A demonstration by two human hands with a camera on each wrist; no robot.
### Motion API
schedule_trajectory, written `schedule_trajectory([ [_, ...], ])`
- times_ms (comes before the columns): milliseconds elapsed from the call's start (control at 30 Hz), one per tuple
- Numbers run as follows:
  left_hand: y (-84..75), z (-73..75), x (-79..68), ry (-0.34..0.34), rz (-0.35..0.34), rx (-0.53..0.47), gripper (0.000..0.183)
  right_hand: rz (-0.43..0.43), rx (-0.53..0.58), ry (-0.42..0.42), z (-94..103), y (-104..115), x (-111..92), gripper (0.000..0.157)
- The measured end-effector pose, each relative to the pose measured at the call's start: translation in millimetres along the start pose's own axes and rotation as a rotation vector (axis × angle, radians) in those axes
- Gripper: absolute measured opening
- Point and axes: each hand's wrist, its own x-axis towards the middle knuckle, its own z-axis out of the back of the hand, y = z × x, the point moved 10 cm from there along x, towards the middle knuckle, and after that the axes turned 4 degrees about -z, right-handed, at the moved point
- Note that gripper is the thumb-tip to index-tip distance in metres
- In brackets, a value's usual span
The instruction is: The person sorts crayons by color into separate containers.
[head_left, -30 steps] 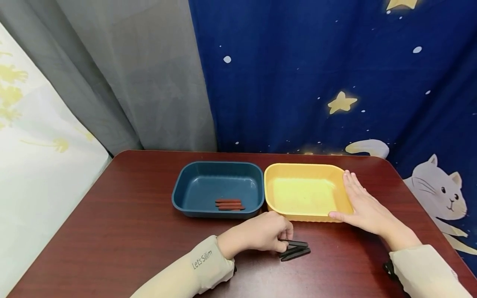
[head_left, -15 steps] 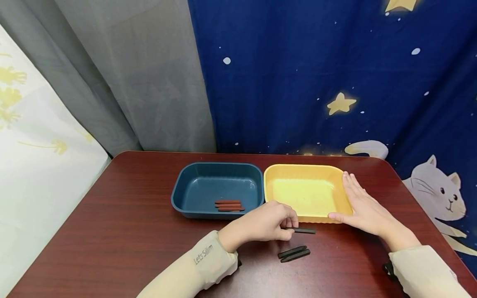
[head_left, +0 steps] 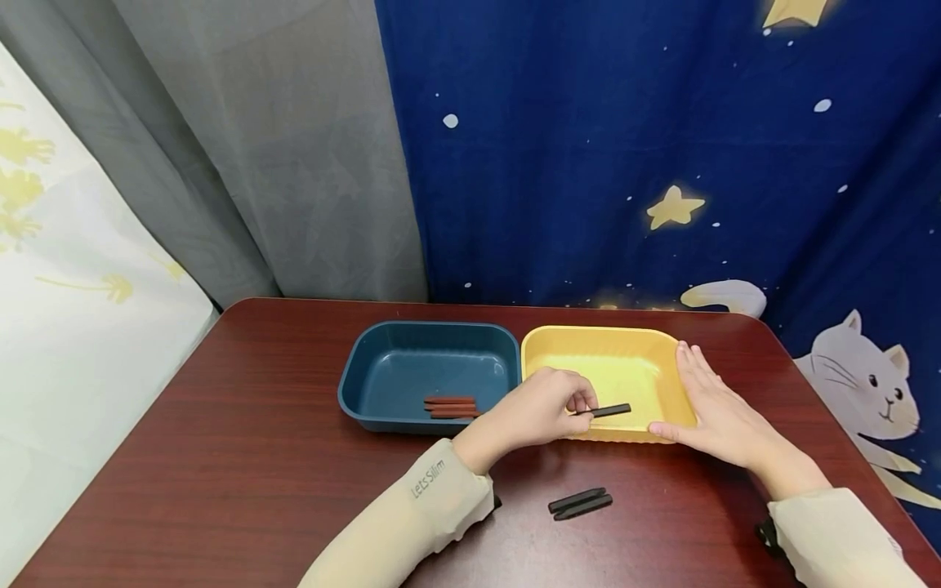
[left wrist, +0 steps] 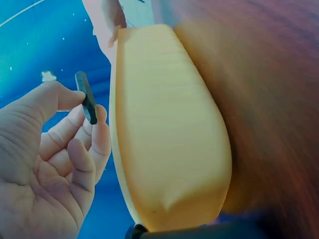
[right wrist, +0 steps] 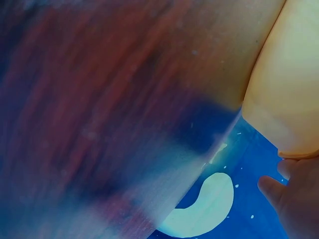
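Note:
My left hand (head_left: 540,410) pinches a black crayon (head_left: 612,410) between thumb and fingers, above the near side of the yellow bin (head_left: 625,367). In the left wrist view the crayon (left wrist: 86,97) is held by thumb and fingertips, beside the bin's wall (left wrist: 164,124). With its fingers extended, my right hand (head_left: 724,416) rests against the bin's right end, the thumb at the front rim. Two more black crayons (head_left: 581,504) lie side by side on the table in front. Only part of the right hand (right wrist: 301,194) shows in the right wrist view.
A dark blue bin (head_left: 426,367) stands directly left of the yellow one. Several reddish-brown crayons (head_left: 450,406) lie inside it, near its front wall, partly behind the left forearm. The dark red table (head_left: 220,457) ends at a curtain (head_left: 551,163) behind.
My left hand has lifted one black crayon from the group on the table and carried it up and forward, over the yellow bin. The right hand has stayed in place.

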Motion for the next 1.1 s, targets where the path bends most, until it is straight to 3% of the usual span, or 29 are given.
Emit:
schedule_trajectory([
  [233, 17.6, -6.2, 18.1, 0.006, 0.095, 0.07, 0.009, 0.018, 0.002, -0.023, 1.2, 1, 0, 0.116],
  [367, 21.4, -12.9, 27.5, 0.022, 0.114, 0.102, 0.008, 0.022, -0.005, -0.034, 2.4, 1, -1, 0.116],
  [567, 31.4, -23.1, 39.9, 0.045, 0.185, 0.102, 0.005, 0.025, -0.011, -0.044, 4.1, -1, -2, 0.116],
  [933, 41.5, -41.9, 41.9, 0.118, 0.239, 0.225, 0.004, 0.024, 0.02, -0.027, 0.9, -2, -2, 0.116],
  [1100, 47.0, -42.0, 39.9, 0.118, 0.256, 0.234, 0.027, 0.034, 0.021, -0.026, -0.6, 1, 1, 0.117],
])
